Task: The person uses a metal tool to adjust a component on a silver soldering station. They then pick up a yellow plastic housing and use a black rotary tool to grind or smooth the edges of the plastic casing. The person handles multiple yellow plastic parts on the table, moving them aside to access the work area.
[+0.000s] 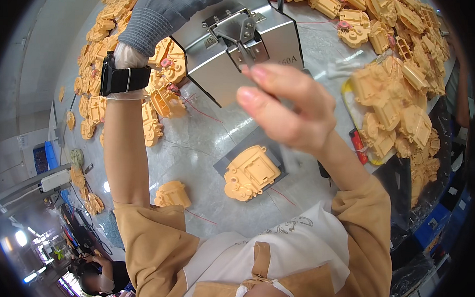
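Note:
My left hand [166, 7], in a grey knit glove, lies at the top left of a silver metal box machine [208, 77]. One digit stretches along its upper edge; the picture's edge cuts off the others. My bare right hand [294, 106] is in front of a metal bracket [246, 36] on the machine's face. Its thumb and forefinger are bent toward each other, blurred by motion; I cannot make out what is between them. Below, a yellow plastic housing [252, 172] lies on a dark square pad [283, 171]. A smaller yellow part [173, 194] lies to its left.
Yellow housings [95, 107] are heaped along the left of the grey table [206, 147]. More [403, 44] pile up at the right, some on a yellow-rimmed tray [346, 92]. A red tool [358, 146] lies beside the tray. Another person [99, 277] sits at far lower left.

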Demonstrator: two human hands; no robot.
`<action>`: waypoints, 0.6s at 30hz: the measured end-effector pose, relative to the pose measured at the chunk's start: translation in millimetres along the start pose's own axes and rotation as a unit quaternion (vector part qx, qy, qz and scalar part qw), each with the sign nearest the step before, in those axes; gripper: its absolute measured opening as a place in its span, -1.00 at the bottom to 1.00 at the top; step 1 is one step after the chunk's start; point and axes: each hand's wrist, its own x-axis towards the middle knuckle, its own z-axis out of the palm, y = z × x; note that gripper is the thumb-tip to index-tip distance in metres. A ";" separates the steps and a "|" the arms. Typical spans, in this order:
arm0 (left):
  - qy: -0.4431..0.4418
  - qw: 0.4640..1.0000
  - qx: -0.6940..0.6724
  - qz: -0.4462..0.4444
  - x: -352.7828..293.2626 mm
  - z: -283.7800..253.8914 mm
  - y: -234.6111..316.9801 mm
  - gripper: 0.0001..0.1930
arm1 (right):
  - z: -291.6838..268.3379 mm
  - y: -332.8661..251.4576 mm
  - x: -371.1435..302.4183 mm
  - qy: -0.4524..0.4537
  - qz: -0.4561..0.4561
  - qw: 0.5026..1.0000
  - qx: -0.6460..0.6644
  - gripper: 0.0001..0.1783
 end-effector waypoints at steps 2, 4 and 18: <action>0.003 1.000 0.000 0.000 -0.1 -0.6 -0.7 -0.34 | 4.5 2.2 0.8 0.041 0.006 0.999 -0.001 -0.66; 0.011 0.999 0.036 -0.002 2.7 -2.3 -0.2 -0.32 | -4.5 -2.9 0.7 0.003 0.026 1.000 0.010 -0.63; 0.019 0.998 0.060 0.003 0.2 -0.8 3.6 -0.32 | -16.5 -13.0 14.4 -0.078 0.149 0.982 -0.082 -0.70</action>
